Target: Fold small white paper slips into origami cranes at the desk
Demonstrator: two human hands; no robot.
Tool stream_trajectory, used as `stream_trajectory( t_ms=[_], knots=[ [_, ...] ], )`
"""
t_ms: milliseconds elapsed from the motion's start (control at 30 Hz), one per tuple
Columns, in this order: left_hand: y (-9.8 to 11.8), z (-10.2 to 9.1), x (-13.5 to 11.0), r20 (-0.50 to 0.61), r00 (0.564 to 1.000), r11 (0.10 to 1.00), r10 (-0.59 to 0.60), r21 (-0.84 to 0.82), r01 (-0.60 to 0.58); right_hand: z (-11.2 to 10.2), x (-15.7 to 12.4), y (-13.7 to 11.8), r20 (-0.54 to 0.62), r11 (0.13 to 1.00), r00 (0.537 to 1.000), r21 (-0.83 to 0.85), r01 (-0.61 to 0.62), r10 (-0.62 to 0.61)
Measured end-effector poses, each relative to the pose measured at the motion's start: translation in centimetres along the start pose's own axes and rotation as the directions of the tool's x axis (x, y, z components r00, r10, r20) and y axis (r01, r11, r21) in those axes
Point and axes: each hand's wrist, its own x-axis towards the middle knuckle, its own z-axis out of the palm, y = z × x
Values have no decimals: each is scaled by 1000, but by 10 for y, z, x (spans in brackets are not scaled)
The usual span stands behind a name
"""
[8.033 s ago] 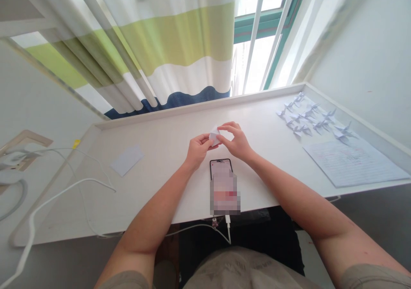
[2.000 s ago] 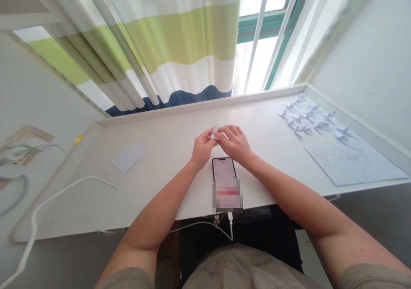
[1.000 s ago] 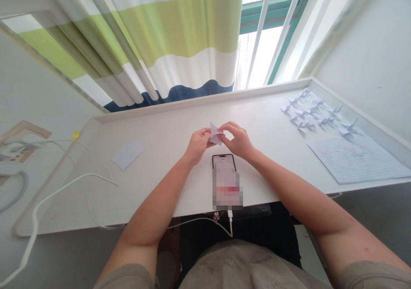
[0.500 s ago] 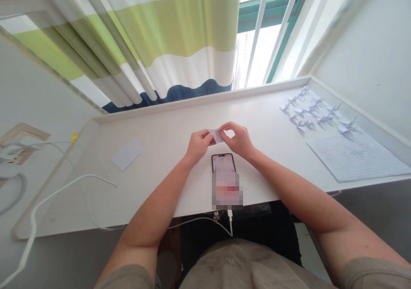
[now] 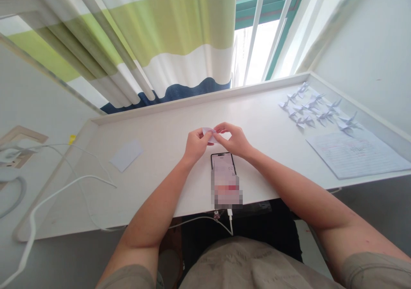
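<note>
Between my two hands, above the white desk, is a small piece of folded white paper [image 5: 208, 131]. My left hand [image 5: 196, 145] pinches its left side, thumb on top and fingers underneath. From the right, my right hand [image 5: 235, 140] grips the same paper with thumb and fingertips. The fingers cover much of the paper, so its exact folds are hard to make out. Just below my hands a phone [image 5: 224, 162] lies on the desk, its screen lit and partly blurred out, with a white cable plugged into its lower end.
Several folded paper cranes [image 5: 324, 114] stand at the desk's far right, beside written sheets [image 5: 356, 156]. A flat sheet of white paper [image 5: 126, 155] lies to the left. A white cable [image 5: 64, 188] loops over the left edge. The desk [image 5: 154, 130] has a raised rim at the back.
The paper has turned between my fingers, and a pointed edge now shows near my left thumb. My right fingers have shifted their hold slightly left. The view has moved a little.
</note>
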Motion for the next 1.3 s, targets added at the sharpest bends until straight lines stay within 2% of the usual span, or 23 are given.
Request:
stream_trajectory(
  t_ms=[167,333,467,600,767,900,1100,1300],
  knots=[
    [-1,-4,2,60,998,1000,-9,24,8,-5,3,2,65,978,990,161,-135,126],
    [1,-4,1,115,993,1000,3,21,-6,-7,7,7,117,903,965,340,-261,234],
    [4,-2,-1,91,996,1000,6,24,-8,-8,7,9,160,835,943,438,-331,290],
    [7,-3,-1,62,998,999,9,52,-12,-11,6,10,198,805,931,467,-366,308],
    [12,-6,-1,108,994,1000,0,30,-3,-12,6,8,268,752,903,500,-429,336],
    [13,-5,-1,167,986,1000,19,-16,-16,-14,7,5,237,759,909,500,-417,343],
    [6,-5,1,154,983,989,97,92,-112,-16,7,4,248,754,901,493,-434,357],
    [-2,-8,4,205,968,970,141,168,-177,-12,6,4,303,760,901,489,-428,312]
  ],
)
